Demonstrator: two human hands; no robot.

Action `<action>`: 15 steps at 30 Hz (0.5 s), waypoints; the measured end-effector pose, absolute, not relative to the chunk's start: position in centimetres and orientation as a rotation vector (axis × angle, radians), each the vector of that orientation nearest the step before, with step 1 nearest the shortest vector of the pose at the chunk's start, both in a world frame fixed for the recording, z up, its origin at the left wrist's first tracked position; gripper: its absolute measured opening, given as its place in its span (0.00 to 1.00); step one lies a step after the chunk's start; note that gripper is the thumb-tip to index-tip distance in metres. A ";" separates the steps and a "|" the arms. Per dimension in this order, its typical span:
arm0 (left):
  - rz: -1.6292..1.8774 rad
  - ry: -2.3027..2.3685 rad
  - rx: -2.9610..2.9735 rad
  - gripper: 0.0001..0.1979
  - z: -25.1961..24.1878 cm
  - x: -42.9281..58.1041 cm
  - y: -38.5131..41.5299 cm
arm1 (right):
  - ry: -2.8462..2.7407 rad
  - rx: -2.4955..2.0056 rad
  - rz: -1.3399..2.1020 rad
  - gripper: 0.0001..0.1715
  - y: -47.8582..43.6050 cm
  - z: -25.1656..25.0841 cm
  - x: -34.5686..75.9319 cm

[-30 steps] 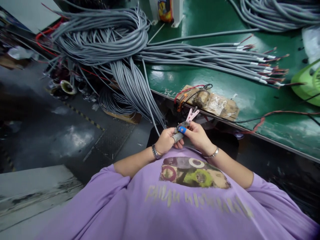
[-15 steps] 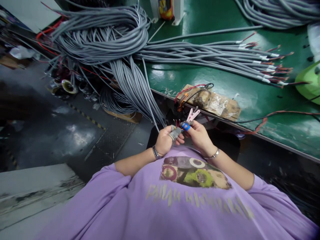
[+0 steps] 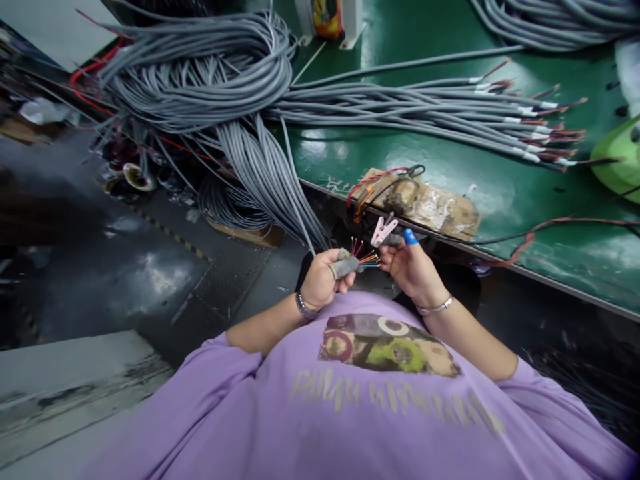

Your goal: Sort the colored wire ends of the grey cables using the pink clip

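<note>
My left hand [image 3: 323, 280] is closed around the end of a grey cable, its thumb and a finger wrapped in grey tape. Several thin coloured wires [image 3: 369, 259] fan out of that end toward my right hand, with a few red ones pointing up. My right hand [image 3: 413, 270] is open, its blue-wrapped thumb raised away from the loosely curled fingers. Those fingertips are close to the wire tips; whether they touch is unclear. A pink clip [image 3: 384, 231] sits just beyond the right fingers, near the table edge.
A big coil of grey cables [image 3: 200, 73] lies on the green table [image 3: 325, 150], some hanging over the edge. Stripped cable ends [image 3: 540, 140] spread to the right. A worn wooden block [image 3: 435, 207] with red and black leads rests at the front edge. A lime-green object [image 3: 620, 160] is at far right.
My right hand has drawn back to the right from the wires, and its thumb has lifted off. The coloured wires now show fanned out. My left hand keeps its hold, slightly further left.
</note>
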State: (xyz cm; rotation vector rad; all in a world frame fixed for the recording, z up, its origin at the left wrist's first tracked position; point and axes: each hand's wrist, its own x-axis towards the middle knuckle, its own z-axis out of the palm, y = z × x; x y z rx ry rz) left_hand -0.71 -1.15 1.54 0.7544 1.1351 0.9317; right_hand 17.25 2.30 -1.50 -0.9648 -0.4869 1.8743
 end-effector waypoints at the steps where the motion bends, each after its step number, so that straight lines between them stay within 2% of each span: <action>1: 0.885 1.109 0.756 0.18 1.7 -0.8 -1.0 | -0.501 -0.971 1.888 0.30 2.7 -1.4 17.4; 4: 0.789 1.035 0.771 0.20 1.8 -0.8 -0.4 | -0.592 -0.956 1.903 0.33 3.6 -1.0 17.3; 8: 0.749 0.994 0.793 0.20 1.9 -0.5 0.3 | -0.693 -0.901 1.823 0.31 3.9 -0.4 16.3; 15: 0.716 0.982 0.806 0.19 1.9 -0.2 0.5 | -0.545 -0.829 1.880 0.34 3.9 -0.6 15.0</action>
